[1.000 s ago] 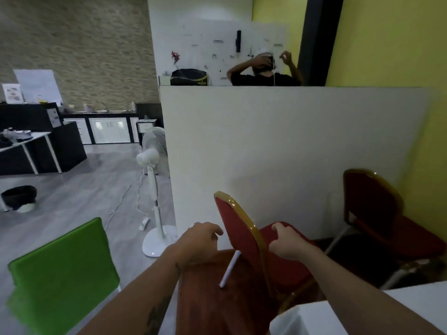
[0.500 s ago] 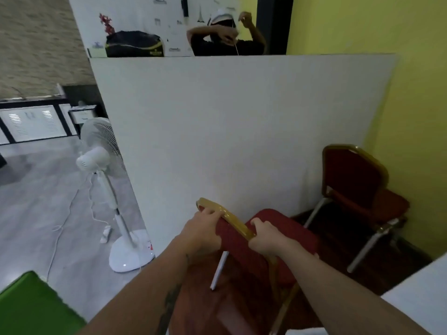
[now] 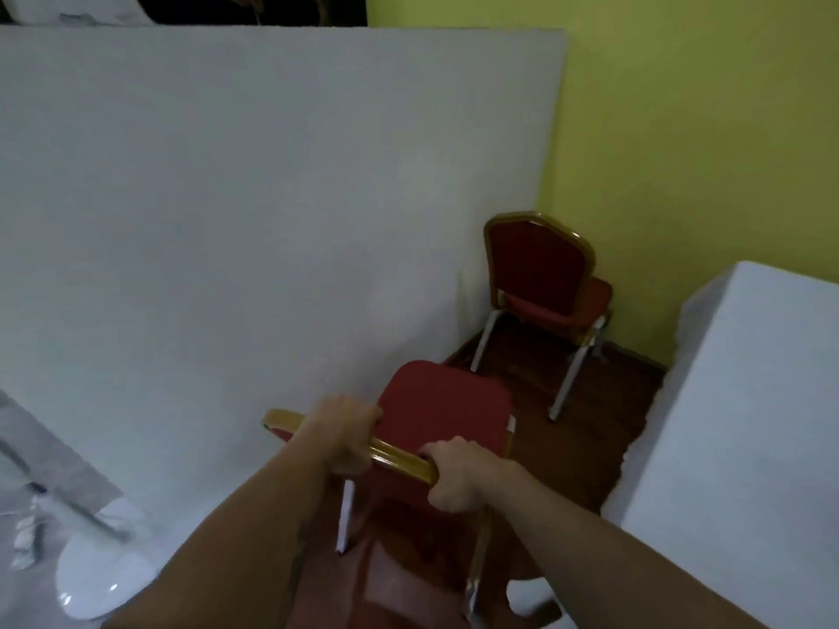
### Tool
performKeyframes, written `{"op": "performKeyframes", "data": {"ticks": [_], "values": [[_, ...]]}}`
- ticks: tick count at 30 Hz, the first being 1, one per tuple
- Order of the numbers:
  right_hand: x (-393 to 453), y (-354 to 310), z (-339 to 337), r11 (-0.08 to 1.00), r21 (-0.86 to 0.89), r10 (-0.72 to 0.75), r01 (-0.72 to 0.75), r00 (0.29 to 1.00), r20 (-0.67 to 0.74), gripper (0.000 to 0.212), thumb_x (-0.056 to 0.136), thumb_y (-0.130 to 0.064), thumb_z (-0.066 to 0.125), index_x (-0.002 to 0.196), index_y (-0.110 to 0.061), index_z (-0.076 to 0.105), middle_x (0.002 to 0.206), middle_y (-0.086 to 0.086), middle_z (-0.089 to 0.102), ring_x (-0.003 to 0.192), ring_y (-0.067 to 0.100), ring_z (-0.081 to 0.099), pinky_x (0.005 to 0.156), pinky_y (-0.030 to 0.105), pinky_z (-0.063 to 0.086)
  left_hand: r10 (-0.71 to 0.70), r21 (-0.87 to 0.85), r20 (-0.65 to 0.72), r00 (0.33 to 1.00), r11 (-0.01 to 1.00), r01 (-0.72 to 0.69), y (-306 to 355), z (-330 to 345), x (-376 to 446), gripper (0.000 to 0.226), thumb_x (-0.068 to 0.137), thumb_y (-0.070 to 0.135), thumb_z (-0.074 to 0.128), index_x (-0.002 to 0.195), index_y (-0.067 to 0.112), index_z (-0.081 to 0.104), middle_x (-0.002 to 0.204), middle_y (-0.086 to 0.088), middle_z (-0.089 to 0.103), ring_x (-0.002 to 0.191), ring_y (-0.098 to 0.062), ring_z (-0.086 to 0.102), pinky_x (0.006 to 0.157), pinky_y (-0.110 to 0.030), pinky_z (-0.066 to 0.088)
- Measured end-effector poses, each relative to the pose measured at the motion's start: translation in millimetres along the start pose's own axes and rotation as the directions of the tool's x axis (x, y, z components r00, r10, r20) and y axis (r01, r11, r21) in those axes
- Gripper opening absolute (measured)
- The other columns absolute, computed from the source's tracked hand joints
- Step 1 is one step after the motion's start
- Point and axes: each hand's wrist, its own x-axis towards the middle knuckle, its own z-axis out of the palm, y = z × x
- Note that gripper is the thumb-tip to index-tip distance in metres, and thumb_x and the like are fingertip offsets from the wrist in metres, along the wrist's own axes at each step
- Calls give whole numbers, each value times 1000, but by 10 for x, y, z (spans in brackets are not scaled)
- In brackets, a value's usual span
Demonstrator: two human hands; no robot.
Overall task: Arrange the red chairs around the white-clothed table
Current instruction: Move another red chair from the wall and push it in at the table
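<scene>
A white partition panel (image 3: 272,211) fills most of the upper left and centre of the frame, its right edge meeting a yellow-green wall (image 3: 703,120) that takes up the upper right. At the right edge of the frame stands the white-clothed table (image 3: 749,424), its cloth hanging down to the dark wooden floor (image 3: 585,429). In the corner where panel and wall meet, right of centre, 1 red chair (image 3: 540,274) with a gold-trimmed back stands upright on pale metal legs, well apart from the hands and a little way from the table. Low in the centre of the frame is the nearer red chair (image 3: 445,406), seen from behind and above, its red seat pointing toward the panel and its gold top rail running across below the seat. The left hand (image 3: 345,433) is wrapped around that rail toward its left end, and the right hand (image 3: 458,474) is closed over the rail's right end, so the 2 hands sit apart on the same rail. At the lower left, blurred, lies what looks like the round white base of a standing fan (image 3: 95,583) on pale floor
</scene>
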Motion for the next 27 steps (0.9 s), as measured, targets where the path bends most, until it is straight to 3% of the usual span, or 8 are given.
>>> {"op": "performKeyframes", "data": {"ticks": [2, 4, 7, 11, 15, 19, 21, 27], "values": [[30, 23, 6, 998, -47, 53, -53, 999, -2, 54, 72, -28, 64, 125, -21, 60, 117, 10, 60, 108, 34, 61, 87, 41, 52, 119, 84, 25, 993, 989, -120, -41, -64, 165, 30, 58, 36, 58, 83, 24, 67, 73, 5, 64, 66, -18, 60, 69, -31, 55], [40, 76, -44, 992, -94, 89, -89, 996, -2, 33, 74, -27, 62, 105, -19, 60, 99, 5, 57, 95, 31, 61, 75, 38, 49, 200, 96, 55, 978, 974, -204, 17, -132, 287, 24, 52, 34, 53, 69, 21, 63, 63, 5, 59, 54, -16, 53, 61, -30, 53], [-10, 219, -182, 975, -129, 177, -180, 984, -30, 18, 78, -21, 59, 96, -16, 60, 85, 1, 53, 77, 24, 56, 64, 36, 46, 310, 24, 34, 950, 950, -311, 234, -198, 427, 24, 53, 34, 56, 73, 24, 63, 66, 4, 60, 58, -16, 54, 54, -30, 47], [-225, 485, -209, 931, -80, 348, -357, 932, -105, 18, 80, -15, 55, 95, -18, 64, 87, 1, 57, 80, 24, 56, 67, 35, 46, 471, -102, -8, 882, 877, -469, 643, -221, 588, 20, 58, 42, 62, 71, 26, 58, 69, 6, 62, 62, -17, 58, 57, -30, 45], [-362, 627, -146, 874, -33, 472, -484, 863, -179, 25, 78, -13, 54, 98, -16, 69, 97, 8, 64, 89, 31, 63, 73, 38, 51, 597, -96, -35, 801, 796, -597, 946, -255, 693, 22, 62, 46, 63, 71, 28, 56, 71, 7, 61, 64, -16, 58, 59, -31, 43], [-360, 646, -91, 852, -18, 509, -524, 835, -210, 8, 79, -13, 55, 81, -18, 61, 76, 1, 56, 75, 26, 58, 67, 36, 48, 642, -57, -62, 764, 762, -645, 962, -263, 804, 24, 63, 49, 61, 78, 30, 60, 73, 10, 62, 67, -14, 59, 63, -31, 45], [-336, 634, -74, 849, -20, 512, -527, 832, -213, 12, 79, -16, 56, 71, -22, 50, 72, -1, 49, 73, 26, 55, 67, 35, 44, 656, -31, -63, 752, 752, -659, 918, -289, 866, 28, 63, 52, 60, 79, 30, 60, 74, 10, 62, 67, -13, 58, 63, -32, 44], [-263, 616, -38, 863, -37, 486, -504, 847, -216, 5, 83, -22, 56, 85, -18, 54, 77, 0, 50, 76, 24, 55, 70, 35, 46, 662, 54, -22, 749, 749, -660, 813, -375, 938, 29, 66, 59, 57, 73, 31, 51, 71, 11, 59, 61, -8, 52, 57, -31, 35]]}}
